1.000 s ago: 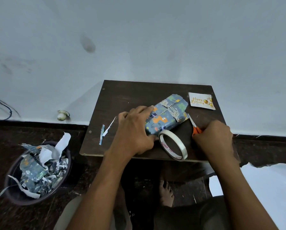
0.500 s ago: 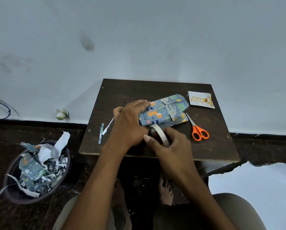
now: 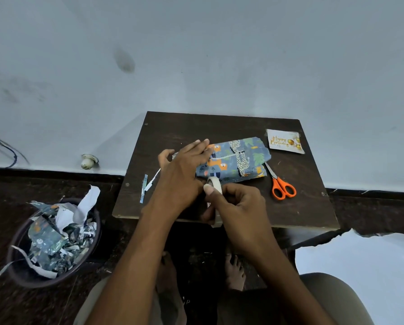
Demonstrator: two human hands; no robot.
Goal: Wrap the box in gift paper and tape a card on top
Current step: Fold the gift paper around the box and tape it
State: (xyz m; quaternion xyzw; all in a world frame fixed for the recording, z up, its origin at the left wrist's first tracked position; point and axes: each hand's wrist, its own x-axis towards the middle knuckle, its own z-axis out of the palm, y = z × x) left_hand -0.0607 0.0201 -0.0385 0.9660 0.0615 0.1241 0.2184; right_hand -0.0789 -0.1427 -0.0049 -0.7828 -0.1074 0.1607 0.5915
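From the head camera, a small dark brown wooden table stands against a pale blue-grey wall. On it lies the box wrapped in blue gift paper printed with orange animals and green leaves, roughly at the table's middle, its long side running left to right. The left hand lies on the box's left end, fingers stretched fairly straight across the paper and the thumb raised apart on the far left. The right hand is just in front of the box at the table's near edge, fingers curled around a white roll of adhesive tape, the thumb pressed on its top; the roll stands on edge, touching the box's near side and close against the left hand. Right of the box, just beside its corner, lie orange-handled scissors. A white "Happy Birthday" card with gold balloons rests at the far right corner, apart from the box. Thin paper strips lie near the left edge. On the floor to the left sits a dark round bin filled with paper scraps.
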